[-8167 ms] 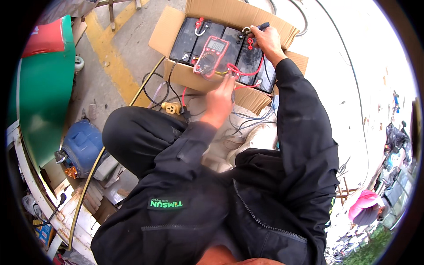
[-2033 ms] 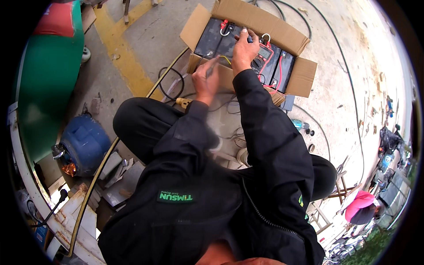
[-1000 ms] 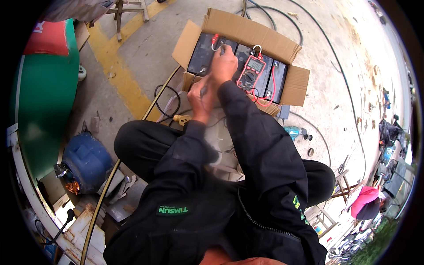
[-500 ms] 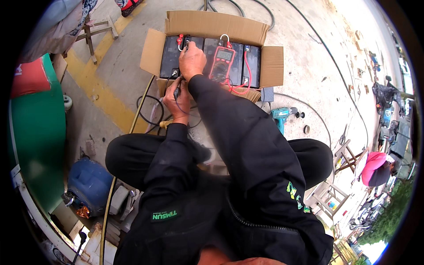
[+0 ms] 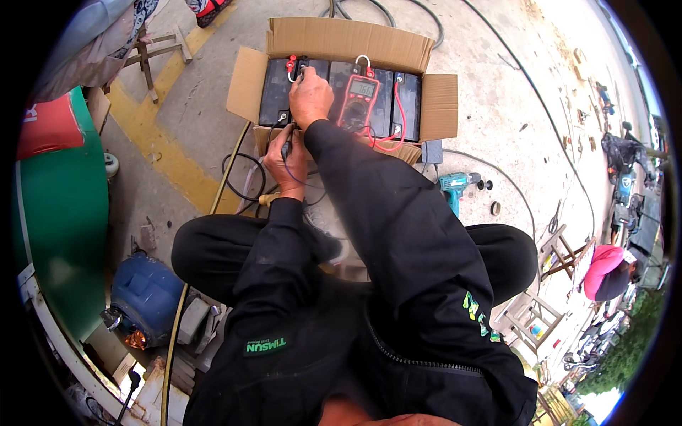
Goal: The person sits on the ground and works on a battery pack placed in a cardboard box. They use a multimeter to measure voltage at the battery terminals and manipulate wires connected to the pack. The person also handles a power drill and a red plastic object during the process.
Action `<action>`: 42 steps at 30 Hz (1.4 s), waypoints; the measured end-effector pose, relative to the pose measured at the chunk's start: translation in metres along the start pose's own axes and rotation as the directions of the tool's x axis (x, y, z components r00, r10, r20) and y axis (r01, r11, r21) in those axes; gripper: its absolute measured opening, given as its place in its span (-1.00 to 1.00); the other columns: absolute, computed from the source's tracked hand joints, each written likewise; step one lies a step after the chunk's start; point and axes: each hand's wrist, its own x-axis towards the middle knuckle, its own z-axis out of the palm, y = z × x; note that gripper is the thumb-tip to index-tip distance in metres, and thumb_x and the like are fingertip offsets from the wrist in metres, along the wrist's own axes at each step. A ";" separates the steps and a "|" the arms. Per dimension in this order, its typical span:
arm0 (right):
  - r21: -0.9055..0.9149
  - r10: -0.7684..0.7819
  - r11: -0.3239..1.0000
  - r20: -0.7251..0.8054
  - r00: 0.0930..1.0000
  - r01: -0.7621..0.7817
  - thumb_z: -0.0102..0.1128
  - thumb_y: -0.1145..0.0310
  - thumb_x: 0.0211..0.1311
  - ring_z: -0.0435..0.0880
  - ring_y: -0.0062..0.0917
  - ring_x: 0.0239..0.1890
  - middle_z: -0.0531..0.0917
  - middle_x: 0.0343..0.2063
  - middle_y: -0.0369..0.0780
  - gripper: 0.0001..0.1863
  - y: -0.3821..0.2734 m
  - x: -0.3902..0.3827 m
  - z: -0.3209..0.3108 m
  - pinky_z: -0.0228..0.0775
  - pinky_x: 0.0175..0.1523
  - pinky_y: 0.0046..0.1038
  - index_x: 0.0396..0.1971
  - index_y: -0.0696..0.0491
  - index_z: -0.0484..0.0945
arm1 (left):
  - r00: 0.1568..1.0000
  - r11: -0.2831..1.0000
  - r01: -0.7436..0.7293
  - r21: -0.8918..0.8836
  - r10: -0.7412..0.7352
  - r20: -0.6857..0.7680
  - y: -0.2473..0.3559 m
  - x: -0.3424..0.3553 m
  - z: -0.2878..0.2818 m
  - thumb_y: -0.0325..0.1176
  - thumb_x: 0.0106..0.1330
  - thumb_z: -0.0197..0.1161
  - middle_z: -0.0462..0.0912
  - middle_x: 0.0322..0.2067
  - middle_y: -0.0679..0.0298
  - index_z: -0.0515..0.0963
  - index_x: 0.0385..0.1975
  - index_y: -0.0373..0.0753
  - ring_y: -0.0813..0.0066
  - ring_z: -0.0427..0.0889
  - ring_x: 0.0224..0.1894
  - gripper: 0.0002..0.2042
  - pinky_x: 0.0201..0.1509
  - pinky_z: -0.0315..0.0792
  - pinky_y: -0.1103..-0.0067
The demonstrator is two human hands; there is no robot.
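An open cardboard box (image 5: 355,39) on the concrete holds several black batteries (image 5: 273,89). A red multimeter (image 5: 359,99) lies on top of them with red leads (image 5: 401,117) trailing off it. My right hand (image 5: 310,96) reaches over the left batteries, fingers closed on a probe beside a red terminal cap (image 5: 290,65). My left hand (image 5: 288,160) is at the box's front edge and grips a black probe pointing up toward the battery front. Both sleeves are black.
A teal cordless drill (image 5: 455,186) lies right of the box. Black cables (image 5: 238,170) coil on the floor at the left. A blue container (image 5: 145,295) and a green body (image 5: 57,213) stand on my left, with a wooden stool (image 5: 153,50) beyond them.
My right hand has moved from the right end of the batteries to the left ones. My left hand followed to the box's front left. The multimeter now lies further right.
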 end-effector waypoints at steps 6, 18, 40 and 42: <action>-0.010 0.004 1.000 0.012 1.000 -0.004 0.15 0.35 0.20 0.71 -0.08 -0.39 0.69 -0.49 0.00 -0.86 0.000 0.002 -0.002 0.55 -0.25 -0.11 -0.40 0.12 0.52 | 1.000 1.000 -0.003 0.001 0.003 0.001 0.001 0.000 0.000 -0.41 0.21 0.34 0.73 -0.32 0.06 0.70 -0.22 -0.29 0.13 0.71 -0.26 -0.82 -0.13 0.54 0.41; -0.004 -0.030 1.000 -0.013 0.999 0.030 0.13 0.28 0.22 0.69 -0.02 -0.39 0.68 -0.50 0.03 -0.82 0.006 -0.001 -0.001 0.53 -0.24 -0.07 -0.37 0.10 0.55 | 0.999 0.999 -0.003 -0.046 0.005 0.036 0.011 0.002 -0.007 -0.41 0.21 0.32 0.73 -0.27 0.09 0.70 -0.19 -0.26 0.18 0.72 -0.21 -0.80 -0.09 0.53 0.43; 0.545 0.149 0.828 0.008 0.989 -0.130 0.17 0.33 0.29 0.71 -0.19 -0.11 0.70 -0.15 0.01 -0.68 0.014 -0.065 -0.028 0.50 -0.01 -0.29 -0.04 0.18 0.58 | 0.999 0.999 -0.024 0.037 0.023 0.027 -0.018 0.019 -0.033 -0.39 0.19 0.35 0.69 -0.19 0.15 0.71 -0.22 -0.16 0.16 0.62 -0.05 -0.83 0.08 0.46 0.37; 0.565 0.172 0.809 0.029 0.985 -0.158 0.18 0.32 0.28 0.72 -0.21 -0.12 0.70 -0.15 0.00 -0.68 0.013 -0.067 -0.028 0.51 -0.02 -0.30 -0.04 0.18 0.58 | 0.998 0.999 -0.003 0.034 0.001 0.065 -0.015 0.018 -0.035 -0.38 0.18 0.36 0.68 -0.18 0.15 0.71 -0.22 -0.14 0.16 0.59 -0.03 -0.82 0.09 0.45 0.37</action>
